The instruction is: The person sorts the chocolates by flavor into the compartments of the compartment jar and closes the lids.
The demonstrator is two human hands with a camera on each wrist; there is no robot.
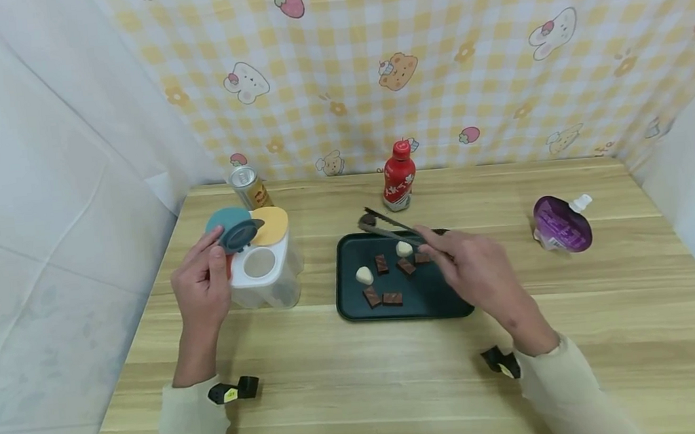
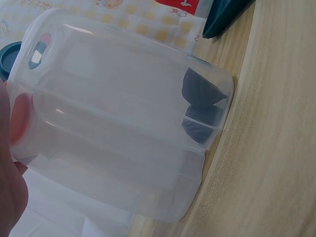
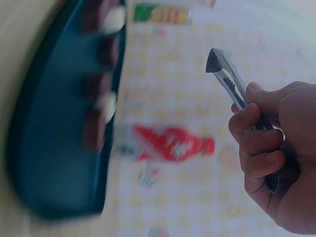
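At the left, my left hand (image 1: 202, 283) pinches the raised teal lid (image 1: 242, 235) of a clear, multi-compartment storage container (image 1: 275, 287). Below that lid, a round opening shows in the white top. Inside the container, dark chocolate-like pieces (image 2: 201, 91) lie at the bottom in the left wrist view. My right hand (image 1: 480, 261) grips metal tongs (image 1: 393, 234) above the tray's far edge. Between the tong tips sits a small dark piece (image 3: 213, 62). The dark green tray (image 1: 440, 298) holds several brown chocolate bars (image 1: 393, 299) and two white pieces (image 1: 364, 275).
A gold can (image 1: 253, 190) stands behind the container. The red bottle (image 1: 399, 177) is behind the tray, near the curtain (image 1: 335, 54). To the right lies a purple spouted pouch (image 1: 561, 225). A yellow lid (image 1: 270, 226) covers another container compartment.
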